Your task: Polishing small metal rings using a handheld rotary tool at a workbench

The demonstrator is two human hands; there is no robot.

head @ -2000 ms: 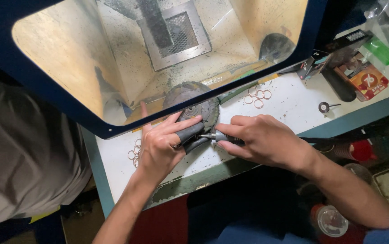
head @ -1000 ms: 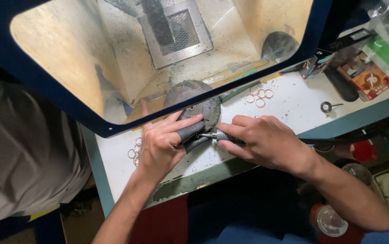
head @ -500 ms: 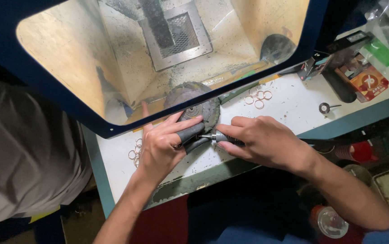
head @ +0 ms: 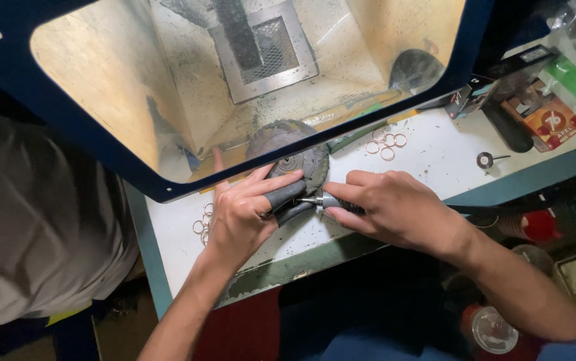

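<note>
Head view: the left hand [head: 244, 217] presses a small dark piece [head: 286, 197] onto the round grey pad [head: 295, 160] at the table [head: 435, 144] edge, apparently to steady it. Its fingers are closed around the piece. The right hand [head: 392, 207] grips a rotary tool [head: 325, 200], fingers curled tight, tip touching the piece. Loose rings [head: 385, 144] lie nearby.

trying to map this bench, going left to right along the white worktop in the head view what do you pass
small rings at the left → left hand → dark round pad → right hand holding a grey rotary tool → small disc on a shaft → orange packet
</note>
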